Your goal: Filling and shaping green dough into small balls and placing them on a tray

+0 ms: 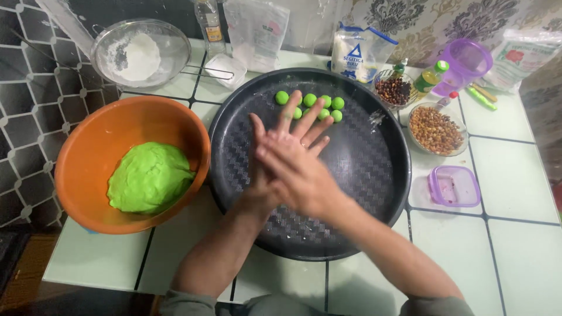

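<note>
The right hand (298, 169) lies flat across the left hand (275, 140), palms pressed together with fingers spread, above the middle of the round black textured tray (363, 175) at the centre of the worktop (515, 234). Whether anything sits between the palms cannot be told. A cluster of small green dough balls (319, 105) rests on the tray's far side, just beyond the fingertips. Near the worktop's left edge, the orange plastic bowl (117, 126) touches the tray and holds a lump of green dough (149, 178).

Tiled table (515, 246) bears black tray (374, 175) (round), orange bowl (88, 146).
</note>
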